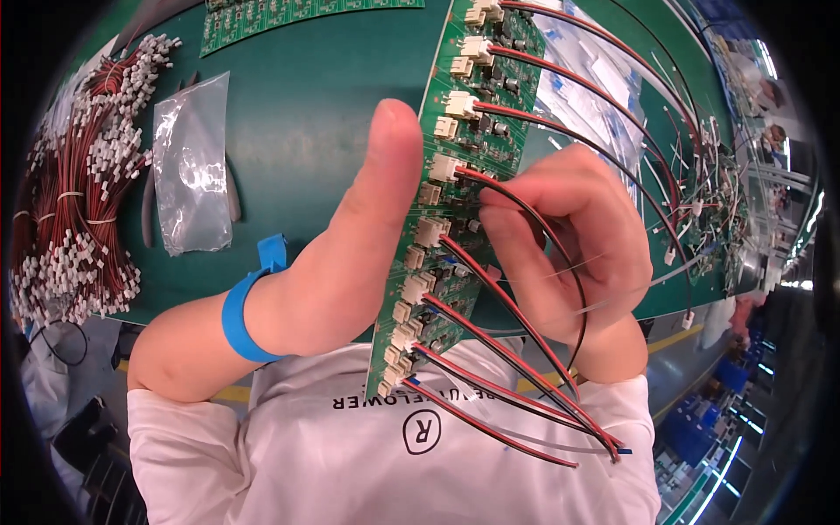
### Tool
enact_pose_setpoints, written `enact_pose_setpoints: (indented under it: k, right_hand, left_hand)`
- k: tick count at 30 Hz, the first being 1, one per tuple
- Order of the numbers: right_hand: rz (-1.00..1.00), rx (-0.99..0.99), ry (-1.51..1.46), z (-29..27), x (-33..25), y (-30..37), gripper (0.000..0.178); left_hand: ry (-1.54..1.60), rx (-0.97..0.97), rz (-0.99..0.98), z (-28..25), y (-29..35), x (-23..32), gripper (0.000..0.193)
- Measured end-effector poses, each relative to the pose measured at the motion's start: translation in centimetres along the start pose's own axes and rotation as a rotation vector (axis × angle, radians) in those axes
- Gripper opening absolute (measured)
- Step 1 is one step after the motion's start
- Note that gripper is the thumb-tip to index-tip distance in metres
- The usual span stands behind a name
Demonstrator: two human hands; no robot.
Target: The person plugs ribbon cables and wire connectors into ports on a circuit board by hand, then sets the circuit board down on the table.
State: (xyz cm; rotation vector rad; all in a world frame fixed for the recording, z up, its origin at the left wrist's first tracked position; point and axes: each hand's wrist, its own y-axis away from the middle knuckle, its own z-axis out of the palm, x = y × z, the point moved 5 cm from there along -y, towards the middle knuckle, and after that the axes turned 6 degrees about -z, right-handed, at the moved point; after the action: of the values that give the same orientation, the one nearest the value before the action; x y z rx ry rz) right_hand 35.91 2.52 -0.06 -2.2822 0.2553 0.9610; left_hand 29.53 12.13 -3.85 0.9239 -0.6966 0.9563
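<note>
A long green circuit board panel stands tilted in front of me, with a row of white connectors along its left side. Red-and-black wire pairs run from several connectors off to the right. My left hand grips the panel's left edge, its thumb pointing up and its other fingers hidden behind the board. On the right, my right hand is closed in a pinch close to the board's components, by a plugged-in wire. Thin pale strips show at its fingers; what the fingertips hold is unclear.
Bundled red-and-black wires with white plugs lie at the left of the green table. A clear plastic bag covers a dark-handled tool. Another green board lies at the back. Clear bags and loose wire ends are at right.
</note>
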Motion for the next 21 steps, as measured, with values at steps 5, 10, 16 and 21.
enact_pose_setpoints:
  k: [5, 10, 16, 21]
  right_hand:
    - [-0.07, -0.034, 0.012, 0.3, -0.4, 0.0, 0.019]
    - [-0.01, -0.003, 0.032, 0.3, -0.2, 0.3, 0.023]
    - [-0.067, 0.033, 0.09, 0.4, -0.3, 0.4, 0.027]
    - [-0.112, 0.076, 0.186, 0.6, -0.6, 0.7, 0.027]
  left_hand:
    - [0.005, -0.051, 0.033, 0.0, -0.2, -0.2, 0.109]
    - [0.027, -0.069, 0.034, 0.1, -0.5, -0.5, 0.107]
    - [0.038, -0.038, 0.018, -0.2, -0.4, -0.9, 0.105]
    - [0.047, 0.091, -0.031, -0.2, -0.2, -1.2, 0.106]
